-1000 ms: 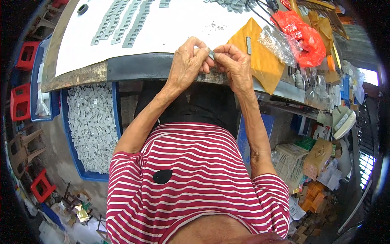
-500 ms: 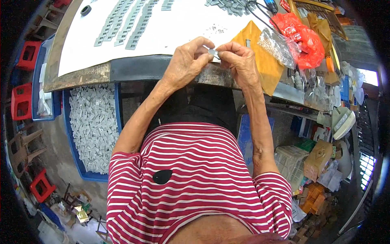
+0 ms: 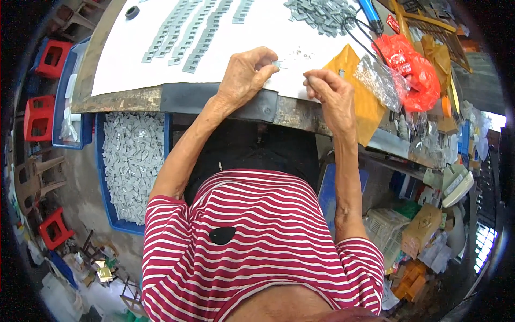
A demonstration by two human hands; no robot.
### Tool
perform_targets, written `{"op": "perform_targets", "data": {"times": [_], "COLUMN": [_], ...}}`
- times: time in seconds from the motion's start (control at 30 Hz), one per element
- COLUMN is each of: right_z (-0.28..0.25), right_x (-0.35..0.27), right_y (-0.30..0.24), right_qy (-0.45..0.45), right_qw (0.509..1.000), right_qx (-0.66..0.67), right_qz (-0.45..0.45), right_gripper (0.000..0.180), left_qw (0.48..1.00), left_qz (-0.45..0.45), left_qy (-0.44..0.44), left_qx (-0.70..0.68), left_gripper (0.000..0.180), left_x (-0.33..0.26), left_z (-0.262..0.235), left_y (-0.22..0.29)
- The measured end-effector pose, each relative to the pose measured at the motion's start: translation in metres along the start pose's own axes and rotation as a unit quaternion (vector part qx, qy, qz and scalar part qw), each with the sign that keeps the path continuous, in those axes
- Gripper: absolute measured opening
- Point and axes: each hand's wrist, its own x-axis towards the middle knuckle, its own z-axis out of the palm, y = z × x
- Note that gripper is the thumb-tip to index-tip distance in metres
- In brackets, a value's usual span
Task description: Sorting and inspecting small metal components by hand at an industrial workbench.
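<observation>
Over the table's near edge, my left hand (image 3: 245, 76) pinches a small flat grey plastic piece (image 3: 276, 64) between thumb and fingers. My right hand (image 3: 336, 99) is apart from it to the right, thumb and forefinger pressed together; whatever is between them is too small to make out. Just beyond the hands, tiny loose bits (image 3: 299, 55) lie scattered on the white sheet (image 3: 129, 59). Long overlapping rows of grey pieces (image 3: 206, 40) run across the sheet's left half. Farther back is a heap of similar pieces (image 3: 322, 17).
A brown envelope (image 3: 360, 110), bubble wrap (image 3: 378, 80) and a red plastic bag (image 3: 424, 75) crowd the right side, near a blue-handled tool (image 3: 370, 15). Below the table at left stands a blue crate (image 3: 111, 206) full of grey pieces (image 3: 134, 161). A black ring (image 3: 132, 12) sits far left.
My hands have come apart: they were together at the small grey piece, and my right hand has drawn away to the right. The piece stays in my left hand. The whole view has shifted slightly.
</observation>
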Motion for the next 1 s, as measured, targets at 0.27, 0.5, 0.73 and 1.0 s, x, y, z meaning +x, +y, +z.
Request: {"op": "perform_targets", "data": {"times": [0.27, 0.5, 0.73, 1.0], "right_z": [-0.02, -0.034, -0.034, -0.031], "right_x": [-0.033, -0.058, -0.067, -0.072], "right_y": [0.006, 0.01, 0.01, 0.005], "right_qy": [0.003, -0.01, -0.051, -0.081], "right_qw": [0.999, 0.997, 0.995, 0.993], "right_qx": [-0.045, -0.077, -0.083, -0.088], "right_qz": [-0.006, -0.005, 0.007, 0.007], "right_gripper": [0.016, 0.012, 0.011, 0.01], "left_qw": [0.985, 0.971, 0.935, 0.93], "left_qz": [0.025, 0.019, 0.07, 0.065], "left_qy": [0.096, 0.111, 0.129, 0.109], "left_qx": [0.142, 0.211, 0.322, 0.344], "left_gripper": [0.018, 0.019, 0.016, 0.015], "left_x": [0.032, 0.046, 0.05, 0.053], "left_z": [-0.021, -0.035, -0.042, -0.043], "left_y": [-0.032, -0.047, -0.06, -0.06]}}
